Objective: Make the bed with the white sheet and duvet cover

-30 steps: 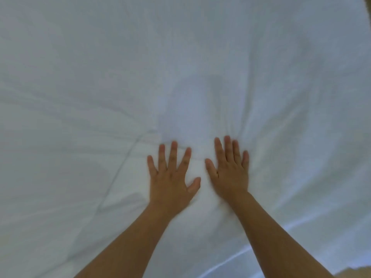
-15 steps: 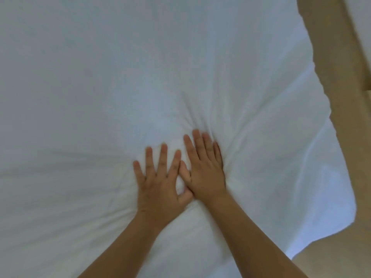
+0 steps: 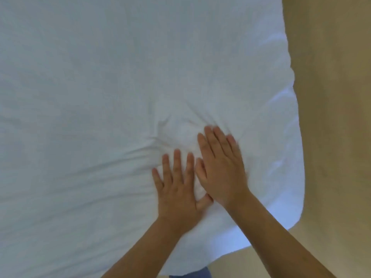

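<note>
White cloth (image 3: 100, 97): cut off by the frame at the left, top and lower left, so its full outline and long axis cannot be determined. Whether it is the sheet or the duvet cover cannot be told, and whatever lies beneath it is hidden. It is spread flat, filling the view left of and beyond both hands. Left hand (image 3: 176, 191): laid palm down on the cloth, fingers straight and spread, pointing away from the person; nothing is pinched. Its thumb tip is partly hidden against the heel of the right hand (image 3: 220, 171), which is pressed flat just beside it and slightly farther forward, fingers straight and close together, angled a little leftward. The right fingertips are blurred, so their contact with the cloth is hard to make out. Creases (image 3: 140, 151) are seen fanning leftward and forward from the palms. Between the forearms, at the bottom of the frame, a scrap of blue fabric (image 3: 192, 274) is cut off and not identifiable. Right of the right hand, the one visible edge of the cloth is seen running from far to near, ending in a rounded corner near the right forearm. Beyond that edge, tan floor (image 3: 331, 137) is recorded.
</note>
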A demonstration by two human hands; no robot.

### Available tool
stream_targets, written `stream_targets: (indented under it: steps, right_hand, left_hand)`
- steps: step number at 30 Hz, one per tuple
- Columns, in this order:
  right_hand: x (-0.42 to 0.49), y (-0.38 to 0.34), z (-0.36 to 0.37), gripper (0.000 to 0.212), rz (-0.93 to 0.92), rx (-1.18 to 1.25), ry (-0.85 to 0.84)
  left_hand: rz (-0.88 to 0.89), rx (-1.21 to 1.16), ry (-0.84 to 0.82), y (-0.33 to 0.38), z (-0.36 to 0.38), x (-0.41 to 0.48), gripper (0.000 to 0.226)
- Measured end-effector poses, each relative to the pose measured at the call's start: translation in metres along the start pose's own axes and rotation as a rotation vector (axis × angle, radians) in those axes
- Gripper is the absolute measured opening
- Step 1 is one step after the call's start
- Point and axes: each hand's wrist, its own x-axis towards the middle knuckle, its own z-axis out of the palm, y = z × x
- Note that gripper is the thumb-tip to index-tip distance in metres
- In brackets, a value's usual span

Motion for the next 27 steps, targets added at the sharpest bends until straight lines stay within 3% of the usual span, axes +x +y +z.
stream_targets:
  steps: [2,6,8,10,13,15,17,19,21,23,25,27]
  right_hand:
    - [-0.02,0.025,-0.017,0.057,0.185,0.035,-0.016]
    - [-0.047,0.05,-0.031,0.1,0.78,0.325,-0.403]
    - [-0.05,0.046,-0.024,0.108,0.893,0.339,-0.439]
    - [-0.044,0.044,-0.018,0.098,0.875,0.331,-0.404]
    - [-0.031,0.055,-0.034,0.071,0.703,0.34,-0.474]
    - [-0.031,0.069,-0.064,0.053,0.63,0.335,-0.433]
    - [-0.039,0.077,-0.089,0.05,0.629,0.341,-0.333]
    - [-0.053,0.078,-0.088,0.049,0.661,0.323,-0.336]
    - [-0.068,0.072,-0.065,0.048,0.687,0.322,-0.42]
    - [-0.081,0.066,-0.041,0.06,0.716,0.285,-0.518]
    - [-0.094,0.062,-0.037,0.072,0.674,0.186,-0.596]
    - [-0.114,0.064,-0.052,0.076,0.571,0.184,-0.649]
  left_hand:
    - [0.0,-0.014,-0.016,0.024,0.0,-0.015,0.106]
    - [0.188,0.115,-0.071,0.046,0.003,-0.038,0.134]
    - [0.197,0.189,-0.165,0.042,0.008,-0.035,0.141]
    - [0.164,0.19,-0.129,0.042,0.011,-0.021,0.117]
    - [0.262,0.13,-0.006,0.05,-0.003,0.003,0.048]
    - [0.322,-0.01,0.091,0.062,-0.025,0.01,0.016]
    - [0.387,-0.127,0.178,0.069,-0.038,0.002,0.022]
    - [0.37,-0.136,0.183,0.07,-0.034,-0.01,0.021]
    - [0.325,-0.022,0.105,0.067,-0.008,-0.021,0.016]
    - [0.218,0.084,-0.071,0.067,0.012,-0.033,0.031]
    - [0.139,0.06,-0.193,0.071,0.018,-0.048,0.051]
    - [0.124,0.009,-0.221,0.075,0.011,-0.069,0.052]
